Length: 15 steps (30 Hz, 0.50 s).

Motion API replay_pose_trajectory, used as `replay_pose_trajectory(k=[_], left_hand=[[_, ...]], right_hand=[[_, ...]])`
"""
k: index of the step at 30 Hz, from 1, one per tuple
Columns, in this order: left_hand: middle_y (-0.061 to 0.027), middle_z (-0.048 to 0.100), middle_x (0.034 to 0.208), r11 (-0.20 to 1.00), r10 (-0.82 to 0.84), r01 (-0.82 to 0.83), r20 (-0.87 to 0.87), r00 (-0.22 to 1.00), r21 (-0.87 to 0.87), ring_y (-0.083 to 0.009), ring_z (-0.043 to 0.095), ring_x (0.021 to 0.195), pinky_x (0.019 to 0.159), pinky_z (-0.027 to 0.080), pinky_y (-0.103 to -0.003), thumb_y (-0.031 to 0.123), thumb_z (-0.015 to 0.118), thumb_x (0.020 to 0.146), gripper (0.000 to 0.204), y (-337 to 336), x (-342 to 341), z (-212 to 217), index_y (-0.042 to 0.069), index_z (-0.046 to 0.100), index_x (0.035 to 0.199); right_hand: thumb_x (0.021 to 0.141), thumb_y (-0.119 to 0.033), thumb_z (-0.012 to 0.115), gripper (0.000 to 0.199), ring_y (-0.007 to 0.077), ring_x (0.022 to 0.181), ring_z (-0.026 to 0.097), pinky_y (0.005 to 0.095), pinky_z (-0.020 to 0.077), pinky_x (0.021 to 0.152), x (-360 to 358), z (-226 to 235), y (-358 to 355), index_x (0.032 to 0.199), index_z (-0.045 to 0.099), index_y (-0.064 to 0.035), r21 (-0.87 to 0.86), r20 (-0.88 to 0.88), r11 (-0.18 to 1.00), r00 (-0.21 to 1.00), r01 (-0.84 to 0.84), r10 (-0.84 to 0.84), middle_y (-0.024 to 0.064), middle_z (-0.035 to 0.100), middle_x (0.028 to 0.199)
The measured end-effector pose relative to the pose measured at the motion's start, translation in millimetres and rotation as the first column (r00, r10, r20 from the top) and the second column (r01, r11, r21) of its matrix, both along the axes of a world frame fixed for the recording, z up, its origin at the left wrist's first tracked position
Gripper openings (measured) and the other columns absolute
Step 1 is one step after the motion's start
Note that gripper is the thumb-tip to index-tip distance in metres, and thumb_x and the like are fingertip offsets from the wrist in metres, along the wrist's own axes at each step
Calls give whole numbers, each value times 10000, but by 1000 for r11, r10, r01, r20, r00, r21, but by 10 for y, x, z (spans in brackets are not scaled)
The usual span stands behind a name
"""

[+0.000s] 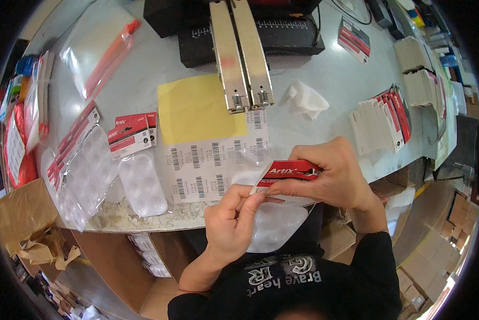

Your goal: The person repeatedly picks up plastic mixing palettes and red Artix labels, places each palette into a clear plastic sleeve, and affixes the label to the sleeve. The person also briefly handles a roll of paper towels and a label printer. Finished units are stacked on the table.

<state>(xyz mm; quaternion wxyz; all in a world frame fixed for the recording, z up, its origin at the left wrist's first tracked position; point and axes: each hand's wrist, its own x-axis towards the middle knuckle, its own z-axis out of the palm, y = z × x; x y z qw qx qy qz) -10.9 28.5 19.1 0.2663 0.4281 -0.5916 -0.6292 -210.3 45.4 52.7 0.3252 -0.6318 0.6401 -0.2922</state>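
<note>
Right now, your two hands share one item: your left hand pinches the lower left corner of one red-and-white header card, while your right hand is closed on its right end, thumb laid across the front. Just below that card, at the table's front edge, sits one white welled tray; its upper part is hidden by your grip, so you cannot tell how it joins the card. Beyond, on the table, one loose palette lies to your left, with two overlapping cards at its top, the rear one mostly covered. Farther left, the bagged palettes overlap too much to count. Ahead of you lie one barcode sheet, its right side blurred under clear film, and one yellow sheet covering part of it. To the right come one crumpled tissue and a card stack packed too tightly to count. Farthest off stands one black machine with two metal arms, its top cut off by the frame.
</note>
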Motion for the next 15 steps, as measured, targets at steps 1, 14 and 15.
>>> replay_pose_trajectory(k=[1, 14, 15], left_hand=[[-38, 653, 675, 999, -17, 19, 26, 1000, -47, -34, 503, 554, 520, 409, -185, 78, 579, 916, 92, 5, 3, -26, -4, 619, 920], [-57, 671, 776, 946, 317, -314, 20, 948, -86, -66, 536, 701, 652, 433, -204, 128, 488, 969, 227, -47, 14, -263, -52, 613, 909], [-55, 670, 773, 945, 324, -322, 26, 946, -58, -65, 535, 702, 657, 432, -204, 132, 484, 971, 232, -44, 20, -285, -51, 615, 912]], right_hand=[[626, -256, 854, 309, 174, 417, 455, 261, 345, 428, -32, -20, -6, 668, 626, -52, 6, 17, 1000, 999, -31, 31, 74, 527, 526], [832, -145, 694, 172, 103, 587, 629, 216, 448, 481, -203, -279, 247, 869, 698, 23, 474, 542, 879, 768, 57, -342, 63, 663, 717], [837, -135, 685, 168, 103, 587, 629, 216, 450, 483, -197, -310, 266, 868, 694, 29, 442, 574, 895, 748, 60, -333, 65, 663, 717]])
